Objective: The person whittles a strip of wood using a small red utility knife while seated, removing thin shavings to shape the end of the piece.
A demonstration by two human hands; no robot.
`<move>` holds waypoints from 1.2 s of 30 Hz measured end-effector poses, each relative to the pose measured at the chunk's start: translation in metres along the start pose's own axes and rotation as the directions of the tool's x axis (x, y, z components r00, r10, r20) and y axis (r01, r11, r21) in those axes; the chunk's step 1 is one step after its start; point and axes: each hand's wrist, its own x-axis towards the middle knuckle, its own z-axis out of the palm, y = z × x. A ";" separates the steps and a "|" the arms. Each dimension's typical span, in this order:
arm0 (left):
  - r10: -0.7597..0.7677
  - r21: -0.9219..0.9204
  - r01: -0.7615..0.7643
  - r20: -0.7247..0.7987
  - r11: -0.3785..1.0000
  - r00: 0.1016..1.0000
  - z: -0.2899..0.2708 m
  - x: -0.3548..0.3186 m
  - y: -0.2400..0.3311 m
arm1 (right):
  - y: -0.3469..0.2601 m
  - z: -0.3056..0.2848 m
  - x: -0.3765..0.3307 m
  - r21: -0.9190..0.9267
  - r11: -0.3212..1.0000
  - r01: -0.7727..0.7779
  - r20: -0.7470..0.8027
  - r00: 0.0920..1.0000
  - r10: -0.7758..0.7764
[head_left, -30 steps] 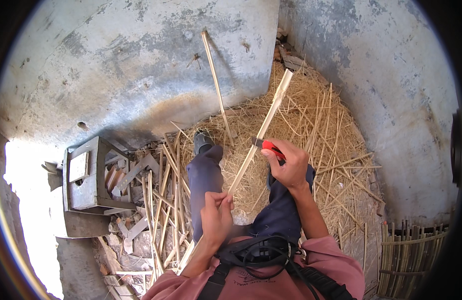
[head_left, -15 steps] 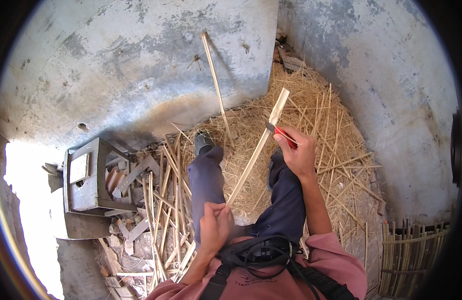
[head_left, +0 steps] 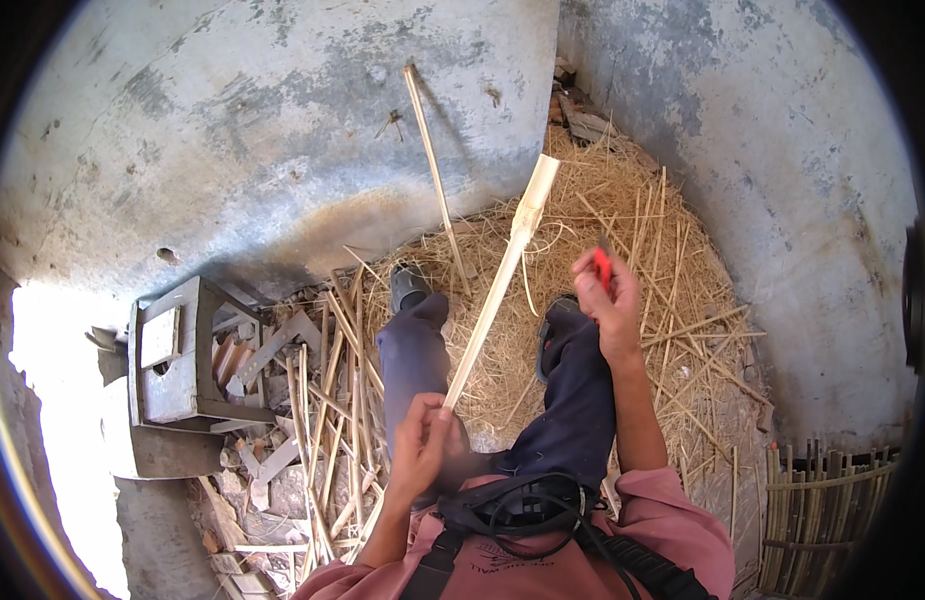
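Note:
My left hand is closed on the lower end of a long, pale bamboo strip. The strip slants up and away over the space between my legs, its far end wider beyond a thick node. From that node a thin curled shaving hangs down, still attached. My right hand, to the right of the strip and apart from it, grips a knife with a red handle. Its dark blade points away from me and is blurred.
Shavings cover the floor around my feet. Split bamboo pieces lie heaped on the left, beside a grey wooden box frame. One stick leans on the far wall. A slatted bamboo basket stands at lower right.
My right hand and the knife have come off the strip, moving right. The strip's far end has swung slightly left, and a curled shaving now hangs from its node.

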 end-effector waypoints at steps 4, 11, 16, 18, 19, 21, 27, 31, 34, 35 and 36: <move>-0.021 0.019 0.021 0.009 1.000 1.000 -0.001 0.002 -0.003 | -0.011 -0.010 0.008 0.199 0.978 -0.069 -0.071 0.994 0.084; 0.015 0.200 -0.018 0.018 0.980 1.000 0.004 0.001 0.003 | -0.016 0.024 0.020 -0.024 0.999 0.045 -0.045 0.998 -0.046; 0.049 0.330 -0.051 0.017 0.943 0.999 0.005 0.002 0.013 | -0.006 0.019 0.015 -0.129 0.987 -0.094 -0.031 0.995 0.090; 0.055 0.323 -0.053 0.005 0.945 0.998 0.005 0.001 0.012 | -0.007 0.017 0.017 -0.124 0.985 -0.120 0.031 0.992 0.125; 0.062 0.339 -0.066 0.025 0.938 0.998 0.004 0.003 0.016 | -0.007 0.016 0.017 -0.122 0.983 -0.134 0.063 0.988 0.142; 0.073 0.371 -0.093 0.066 0.924 0.995 0.002 0.010 0.031 | -0.010 0.017 0.017 -0.102 0.983 -0.154 0.070 0.984 0.162; 0.125 0.150 -0.132 0.058 0.980 0.990 0.020 0.051 0.058 | -0.005 0.019 0.014 -0.075 0.990 -0.117 0.094 0.988 0.124; 0.132 -0.133 -0.107 0.196 0.985 0.972 0.041 0.078 0.072 | -0.006 0.021 0.012 -0.057 0.992 -0.115 0.122 0.985 0.121; 0.071 -0.175 -0.017 0.309 0.984 0.948 0.045 0.087 0.071 | -0.008 0.024 0.005 -0.230 0.973 -0.008 0.026 1.000 0.015; 0.068 -0.150 -0.024 0.294 0.988 0.953 0.049 0.088 0.070 | -0.006 0.023 0.007 -0.267 0.954 0.140 -0.012 0.989 -0.149; 0.062 -0.123 -0.029 0.278 0.992 0.958 0.051 0.088 0.070 | -0.002 0.022 0.011 -0.306 0.909 0.281 -0.045 0.950 -0.309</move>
